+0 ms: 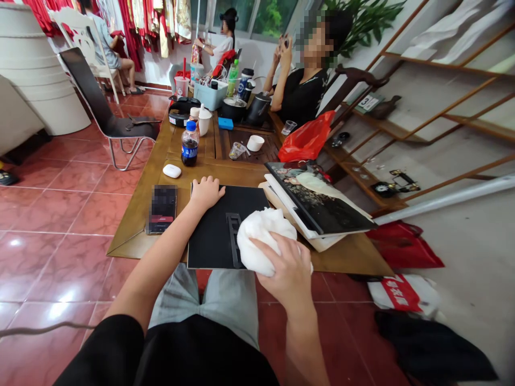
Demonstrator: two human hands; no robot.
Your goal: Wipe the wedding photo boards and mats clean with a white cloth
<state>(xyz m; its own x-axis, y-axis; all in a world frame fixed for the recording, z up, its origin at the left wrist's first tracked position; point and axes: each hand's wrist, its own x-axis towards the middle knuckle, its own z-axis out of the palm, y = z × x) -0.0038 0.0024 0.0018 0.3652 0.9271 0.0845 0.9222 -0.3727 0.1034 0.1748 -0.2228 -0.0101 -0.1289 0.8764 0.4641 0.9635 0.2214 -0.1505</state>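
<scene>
A flat black board (pixel 211 230) with a dark stand piece (pixel 233 236) on it lies at the table's near edge; it looks like the back of a picture frame. My left hand (pixel 207 192) rests on its far left corner, fingers stretched out and holding nothing. Bunched in my right hand (pixel 286 262) is a white cloth (pixel 261 236), which covers the board's near right part. The fingers wrap over the cloth from the right. Just right of the board, a stack of frames with a dark floral picture (pixel 322 198) on top sits tilted.
On the wooden table (pixel 137 214) are a phone (pixel 161 209), a white earbud case (pixel 171 171), a cola bottle (pixel 190 143), a plastic cup (pixel 237 150) and a red bag (pixel 306 139). A person (pixel 306 86) sits across at the right. Shelves (pixel 398 131) stand on the right.
</scene>
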